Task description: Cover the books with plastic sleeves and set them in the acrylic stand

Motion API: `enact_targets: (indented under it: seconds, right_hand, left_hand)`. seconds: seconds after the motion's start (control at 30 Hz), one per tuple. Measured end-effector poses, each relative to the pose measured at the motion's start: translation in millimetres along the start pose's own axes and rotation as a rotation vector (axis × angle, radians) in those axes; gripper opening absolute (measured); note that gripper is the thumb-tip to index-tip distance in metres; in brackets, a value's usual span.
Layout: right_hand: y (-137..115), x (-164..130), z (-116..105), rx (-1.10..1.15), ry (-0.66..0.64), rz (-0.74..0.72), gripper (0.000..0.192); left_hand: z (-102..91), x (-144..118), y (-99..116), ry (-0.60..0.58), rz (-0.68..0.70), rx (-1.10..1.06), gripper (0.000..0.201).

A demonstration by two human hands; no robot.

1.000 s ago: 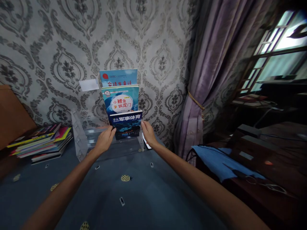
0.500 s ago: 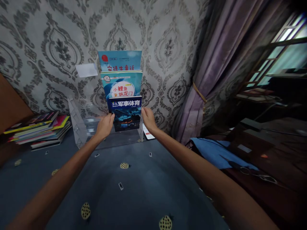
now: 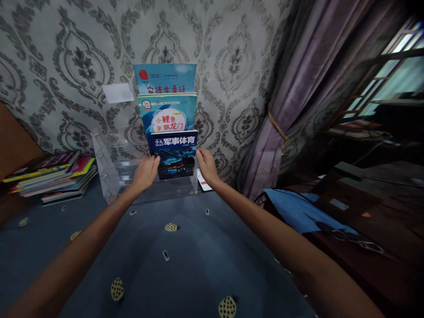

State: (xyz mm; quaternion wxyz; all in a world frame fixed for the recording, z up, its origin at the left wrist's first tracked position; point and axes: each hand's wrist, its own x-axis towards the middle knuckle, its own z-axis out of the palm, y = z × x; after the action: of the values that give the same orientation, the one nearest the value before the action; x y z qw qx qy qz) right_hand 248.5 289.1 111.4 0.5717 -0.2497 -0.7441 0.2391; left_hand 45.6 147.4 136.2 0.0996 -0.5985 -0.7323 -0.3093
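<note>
A dark blue book (image 3: 175, 154) with white Chinese lettering stands upright at the front of a clear acrylic book rack (image 3: 109, 176). My left hand (image 3: 146, 171) grips its left edge, thumb on the cover. On the opposite edge, my right hand (image 3: 207, 165) is closed around the side of the same book. Behind it rises a light blue book (image 3: 185, 112) with a white oval on its cover. Farther back and higher stands another blue book (image 3: 168, 77) with red lettering. The fingers behind the dark blue book are hidden.
Left of the rack lies a pile of books (image 3: 56, 176). A phone (image 3: 203, 181) with a lit screen rests behind my right hand. A purple curtain (image 3: 265, 145) hangs at the right, near a blue cloth (image 3: 294, 207) and scissors (image 3: 354, 238). Patterned wallpaper (image 3: 232, 57) backs the table.
Both hands keep their hold on the dark blue book, which stays at the front of the rack. The view has shifted very slightly; little else differs.
</note>
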Motion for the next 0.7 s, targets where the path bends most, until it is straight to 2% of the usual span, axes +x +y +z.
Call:
enact_targets:
  seconds: [0.4, 0.7]
  right_hand:
    - [3.3, -5.7, 0.0, 0.002, 0.022, 0.021, 0.042]
    - [-0.3, -13.1, -4.2, 0.008, 0.018, 0.058, 0.041]
  left_hand:
    - [-4.4, -0.2, 1.4, -0.022, -0.014, 0.007, 0.044]
    - [-9.1, -6.6, -1.9, 0.001, 0.038, 0.019, 0.040]
